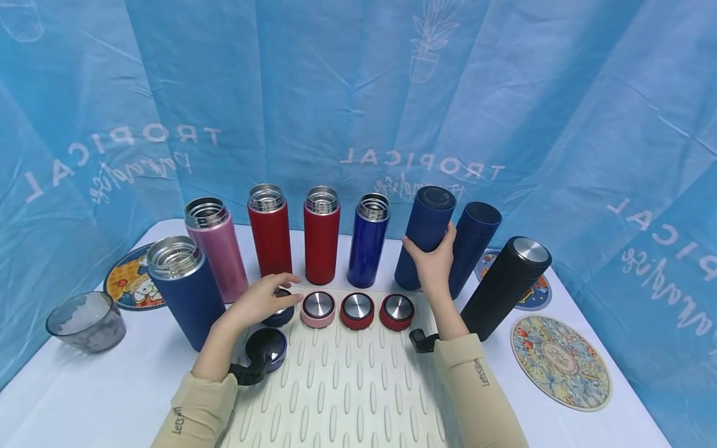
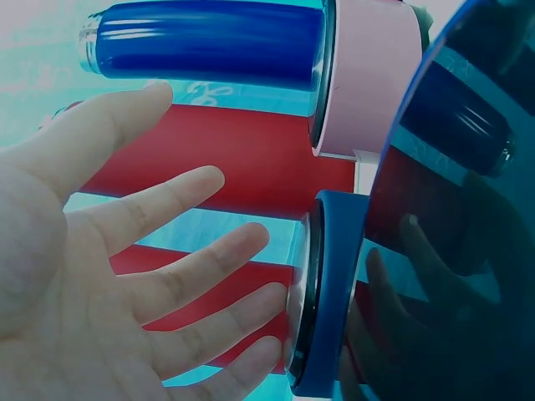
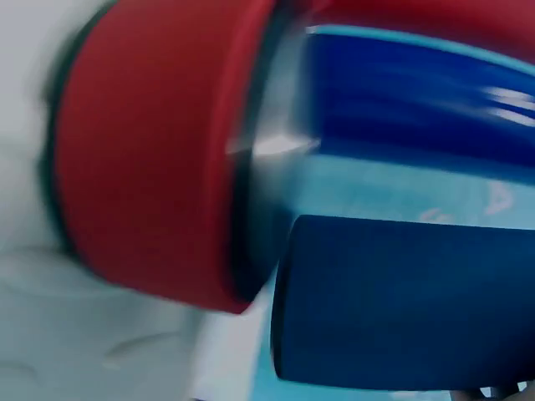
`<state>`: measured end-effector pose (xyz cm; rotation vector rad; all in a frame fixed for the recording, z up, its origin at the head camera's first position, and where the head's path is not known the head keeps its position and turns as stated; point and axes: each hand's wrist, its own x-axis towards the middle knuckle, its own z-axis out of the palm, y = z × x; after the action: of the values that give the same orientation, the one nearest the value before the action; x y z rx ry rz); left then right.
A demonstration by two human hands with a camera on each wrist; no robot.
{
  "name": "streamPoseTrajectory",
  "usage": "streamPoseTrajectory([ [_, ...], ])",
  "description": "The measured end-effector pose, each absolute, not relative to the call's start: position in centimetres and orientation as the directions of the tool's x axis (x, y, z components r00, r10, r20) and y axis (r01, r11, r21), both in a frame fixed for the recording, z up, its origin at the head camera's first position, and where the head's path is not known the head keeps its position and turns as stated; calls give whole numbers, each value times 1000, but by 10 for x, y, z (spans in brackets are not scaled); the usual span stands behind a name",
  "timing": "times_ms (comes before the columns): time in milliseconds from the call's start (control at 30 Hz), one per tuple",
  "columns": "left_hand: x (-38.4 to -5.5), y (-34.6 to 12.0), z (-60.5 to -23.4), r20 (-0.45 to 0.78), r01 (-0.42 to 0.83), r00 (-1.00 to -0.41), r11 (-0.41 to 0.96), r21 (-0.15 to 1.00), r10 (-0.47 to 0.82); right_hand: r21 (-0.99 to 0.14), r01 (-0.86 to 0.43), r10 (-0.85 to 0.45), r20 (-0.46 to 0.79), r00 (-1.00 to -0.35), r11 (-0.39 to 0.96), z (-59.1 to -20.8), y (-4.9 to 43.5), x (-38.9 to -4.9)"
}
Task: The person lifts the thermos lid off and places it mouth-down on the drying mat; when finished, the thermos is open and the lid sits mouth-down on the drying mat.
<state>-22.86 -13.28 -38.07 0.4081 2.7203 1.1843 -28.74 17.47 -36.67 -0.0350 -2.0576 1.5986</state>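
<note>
Broadly, a blue curtain (image 1: 358, 68) hangs behind a table (image 1: 73, 392) covered in white, with a cream textured mat (image 1: 336, 404) at its near middle. Along the back stands a curve of tall flasks. Among them, right of centre, is a matte navy flask (image 1: 426, 224) with a closed dark top, between a glossy blue flask (image 1: 366, 252) with a bare steel mouth and a second navy flask (image 1: 476, 249).

The right hand (image 1: 435, 264) grips the matte navy flask around its middle, thumb on one side and fingers on the other. Whether any weight is off the table cannot be told. The flask is probably stiff metal, moderately heavy and hard to break; its dull coat should grip better than the glossy one, though its height could make it tippy. The best hold looks to be around the middle, with the wall pressed from both sides.

The left hand (image 1: 263, 302) is spread with nothing in its grasp, fingertips close to a navy lid (image 1: 278, 318); contact is unclear. Beside that lid sits a pink lid (image 1: 318, 313).
</note>
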Motion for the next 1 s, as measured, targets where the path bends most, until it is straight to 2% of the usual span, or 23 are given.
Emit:
streamPoseTrajectory([
  [267,-228,-133,-379,-13,203,-951,653,730,310,-861,-398,255,481,-839,317,-345,174,-260],
  [533,-228,-133,-380,-6,216,-947,648,730,321,-832,-395,158,482,-862,389,-347,176,-241],
  [1000,-215,-126,-364,55,263,-938,597,758,342,-602,-433,-56,541,-839,671,-354,172,-221],
])
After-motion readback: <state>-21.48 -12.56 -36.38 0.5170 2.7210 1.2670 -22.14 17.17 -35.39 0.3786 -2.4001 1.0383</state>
